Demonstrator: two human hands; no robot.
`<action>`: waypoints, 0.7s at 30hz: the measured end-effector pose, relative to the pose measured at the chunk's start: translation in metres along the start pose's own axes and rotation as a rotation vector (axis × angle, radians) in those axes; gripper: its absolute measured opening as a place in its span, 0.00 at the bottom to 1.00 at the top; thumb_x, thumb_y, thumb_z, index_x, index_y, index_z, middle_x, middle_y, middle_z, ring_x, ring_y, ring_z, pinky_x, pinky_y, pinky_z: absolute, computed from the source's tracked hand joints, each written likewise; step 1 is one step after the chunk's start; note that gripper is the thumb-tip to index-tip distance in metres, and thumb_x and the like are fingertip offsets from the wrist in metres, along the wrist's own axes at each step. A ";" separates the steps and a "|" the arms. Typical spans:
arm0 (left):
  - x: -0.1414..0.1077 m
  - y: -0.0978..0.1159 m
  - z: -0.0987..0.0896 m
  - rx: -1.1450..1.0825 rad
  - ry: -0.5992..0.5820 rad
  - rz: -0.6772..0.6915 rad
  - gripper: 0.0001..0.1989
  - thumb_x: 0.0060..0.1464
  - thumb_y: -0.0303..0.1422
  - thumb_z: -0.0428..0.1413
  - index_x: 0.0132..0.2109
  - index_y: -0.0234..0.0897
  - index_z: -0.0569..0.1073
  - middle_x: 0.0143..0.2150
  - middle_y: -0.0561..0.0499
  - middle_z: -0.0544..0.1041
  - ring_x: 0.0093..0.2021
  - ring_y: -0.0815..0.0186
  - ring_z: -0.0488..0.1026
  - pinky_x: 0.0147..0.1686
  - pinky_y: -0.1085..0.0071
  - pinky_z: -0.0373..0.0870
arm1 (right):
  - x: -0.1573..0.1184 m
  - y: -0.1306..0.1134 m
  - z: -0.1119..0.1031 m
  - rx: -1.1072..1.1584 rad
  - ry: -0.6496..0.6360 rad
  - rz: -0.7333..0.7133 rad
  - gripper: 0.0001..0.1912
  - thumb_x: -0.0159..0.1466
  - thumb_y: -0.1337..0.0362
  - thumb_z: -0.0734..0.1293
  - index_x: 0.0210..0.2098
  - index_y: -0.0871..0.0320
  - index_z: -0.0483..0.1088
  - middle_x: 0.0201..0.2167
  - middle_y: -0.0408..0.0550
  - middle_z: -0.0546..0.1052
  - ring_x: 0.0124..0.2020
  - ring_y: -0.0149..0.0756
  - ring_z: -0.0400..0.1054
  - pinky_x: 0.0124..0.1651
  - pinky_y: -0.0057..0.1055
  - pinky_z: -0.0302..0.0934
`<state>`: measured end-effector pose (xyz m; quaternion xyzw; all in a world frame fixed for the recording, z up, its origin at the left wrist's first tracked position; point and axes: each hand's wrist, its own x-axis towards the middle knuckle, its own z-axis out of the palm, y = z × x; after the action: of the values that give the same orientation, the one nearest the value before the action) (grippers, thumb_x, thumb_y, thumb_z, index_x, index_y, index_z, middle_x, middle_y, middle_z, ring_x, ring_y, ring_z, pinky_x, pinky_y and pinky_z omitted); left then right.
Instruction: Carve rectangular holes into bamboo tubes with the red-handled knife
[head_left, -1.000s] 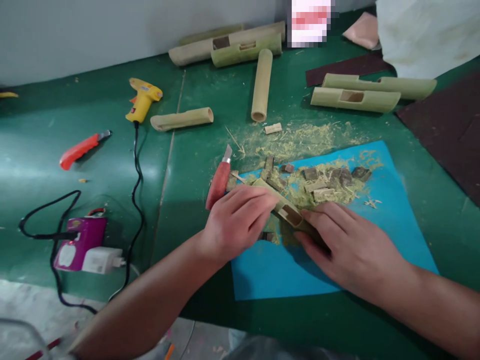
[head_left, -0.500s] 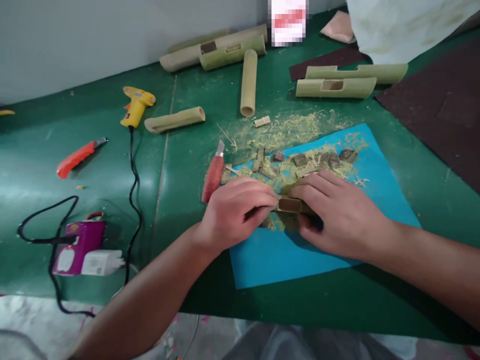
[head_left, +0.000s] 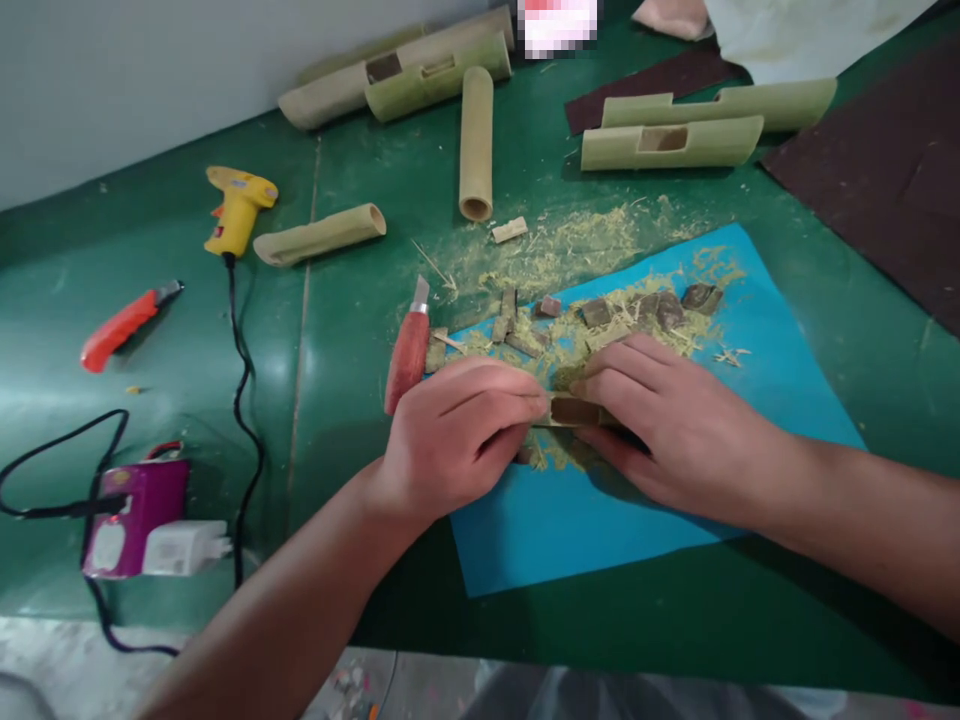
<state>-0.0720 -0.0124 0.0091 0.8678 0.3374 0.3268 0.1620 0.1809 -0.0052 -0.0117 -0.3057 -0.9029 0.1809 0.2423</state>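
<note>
Between my two hands is a small bamboo piece [head_left: 576,412] with a rectangular hollow facing up. My left hand [head_left: 465,430] pinches its left end. My right hand [head_left: 667,430] grips its right end, fingers along the far side and thumb along the near side; both ends are covered by my fingers. Under the hands lies a blue sheet [head_left: 517,545], strewn with bamboo shavings [head_left: 622,300] and dark brown chunks [head_left: 670,311]. A red-handled carving knife [head_left: 409,355] rests just left of the sheet, blade pointing away.
Cut bamboo tubes [head_left: 476,150] lie along the back, with notched ones [head_left: 611,146] at right. Leftward are a yellow glue gun [head_left: 241,205] with a black cord, a red utility knife [head_left: 124,328] and a purple power box [head_left: 142,510]. Dark brown sheet material [head_left: 892,170] covers the right.
The camera view has shifted slightly, so the table things appear farther left. Both hands keep hold of the bamboo piece; my right thumb has slid left along its near side.
</note>
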 end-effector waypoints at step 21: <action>0.008 -0.007 -0.003 -0.043 -0.085 0.046 0.09 0.67 0.21 0.61 0.46 0.42 0.78 0.43 0.51 0.87 0.42 0.64 0.84 0.46 0.64 0.83 | -0.001 0.000 0.000 -0.048 -0.008 -0.029 0.09 0.76 0.69 0.63 0.42 0.60 0.76 0.39 0.56 0.78 0.40 0.47 0.66 0.41 0.43 0.62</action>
<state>-0.0727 -0.0013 0.0114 0.8849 0.3030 0.3002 0.1871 0.1821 -0.0060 -0.0121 -0.2975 -0.9122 0.1569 0.2340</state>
